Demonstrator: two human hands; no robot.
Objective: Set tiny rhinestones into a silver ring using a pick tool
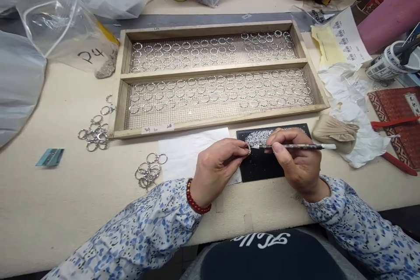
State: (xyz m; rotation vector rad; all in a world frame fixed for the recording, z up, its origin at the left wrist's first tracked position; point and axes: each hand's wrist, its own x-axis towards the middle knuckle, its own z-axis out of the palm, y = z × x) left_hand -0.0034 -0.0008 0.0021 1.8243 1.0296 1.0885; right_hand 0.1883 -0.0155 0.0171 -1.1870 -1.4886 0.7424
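My left hand [218,168] pinches a small silver ring [249,149] between thumb and fingertips, over the left edge of a black board [262,166]. In my right hand [297,162] is a thin pencil-like stick [305,146], held like a pen, its pale tip at or very close to the ring. Tiny glittering stones [259,134] are spread along the board's upper part, partly hidden by my right hand. White paper [183,148] lies beneath and left of my left hand. A pile of loose rings [149,173] sits left of the paper.
A two-part wooden frame with wire mesh [215,70] holds rows of rings beyond my hands. More rings [95,133] lie at its left corner. To the right are a beige cloth bundle [334,133], crumpled tissue [356,127], red-handled pliers [398,164] and a white tub [385,63].
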